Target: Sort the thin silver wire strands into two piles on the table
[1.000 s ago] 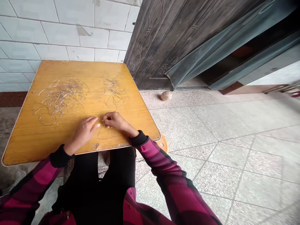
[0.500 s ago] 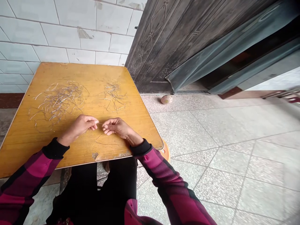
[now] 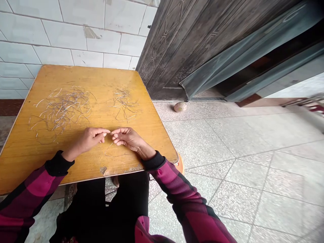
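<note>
Fingertips of left hand [image 3: 89,140] and right hand [image 3: 127,137] meeting low over worktop [image 3: 83,72], near its front edge. Both hands pinching thin wire [image 3: 113,156] between thumb and forefinger, grips just beside each other, other fingers curling in. Rest of wire trailing down, lying in loop on worktop under right hand. Large wire pile [image 3: 60,109] sitting beyond left hand, small wire pile [image 3: 124,103] beyond right hand, piles well apart. Ball [image 3: 180,107] lying on floor [image 3: 240,152] by door [image 3: 177,44].

Person, seated. Upper garment: long-sleeved, broad magenta-and-black check on left sleeve [image 3: 30,189] and right sleeve [image 3: 182,199]. Each sleeve ends in a plain black cuff [image 3: 57,163] at the wrist. Lower garment: black trousers [image 3: 131,199]. Left hand [image 3: 88,140] and right hand [image 3: 128,137] bare.
</note>
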A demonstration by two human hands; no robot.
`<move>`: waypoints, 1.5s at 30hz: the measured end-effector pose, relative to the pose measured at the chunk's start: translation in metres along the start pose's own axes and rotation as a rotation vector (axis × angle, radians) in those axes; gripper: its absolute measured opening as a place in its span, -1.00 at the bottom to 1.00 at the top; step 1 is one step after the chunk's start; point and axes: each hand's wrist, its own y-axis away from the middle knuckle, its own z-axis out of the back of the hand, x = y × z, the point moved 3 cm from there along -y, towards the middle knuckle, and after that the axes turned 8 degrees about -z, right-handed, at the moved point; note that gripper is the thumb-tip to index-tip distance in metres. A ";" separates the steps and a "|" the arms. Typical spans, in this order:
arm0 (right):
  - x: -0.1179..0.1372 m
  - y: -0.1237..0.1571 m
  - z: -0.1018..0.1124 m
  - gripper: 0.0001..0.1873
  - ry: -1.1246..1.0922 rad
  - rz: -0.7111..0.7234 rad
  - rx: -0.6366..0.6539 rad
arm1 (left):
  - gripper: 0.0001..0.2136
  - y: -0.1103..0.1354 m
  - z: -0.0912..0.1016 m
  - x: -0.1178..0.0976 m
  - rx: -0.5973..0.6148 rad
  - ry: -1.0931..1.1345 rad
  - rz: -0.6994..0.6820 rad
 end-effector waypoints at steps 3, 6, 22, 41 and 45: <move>-0.001 -0.001 0.000 -0.62 -0.016 0.024 -0.018 | -0.71 0.002 -0.001 -0.004 -0.029 -0.131 -0.062; -0.003 -0.001 -0.001 -0.63 -0.017 0.043 -0.024 | -0.69 0.002 -0.002 -0.008 -0.013 -0.208 -0.067; -0.003 -0.001 0.000 -0.64 0.064 0.118 -0.083 | -0.75 0.001 0.001 -0.010 0.000 -0.238 -0.038; 0.013 0.002 0.005 -0.56 -0.027 0.290 -0.277 | -0.60 0.006 0.001 -0.001 -0.202 0.388 0.361; 0.014 0.002 0.007 -0.55 -0.039 0.305 -0.266 | -0.67 0.010 -0.005 -0.003 -0.161 0.399 0.384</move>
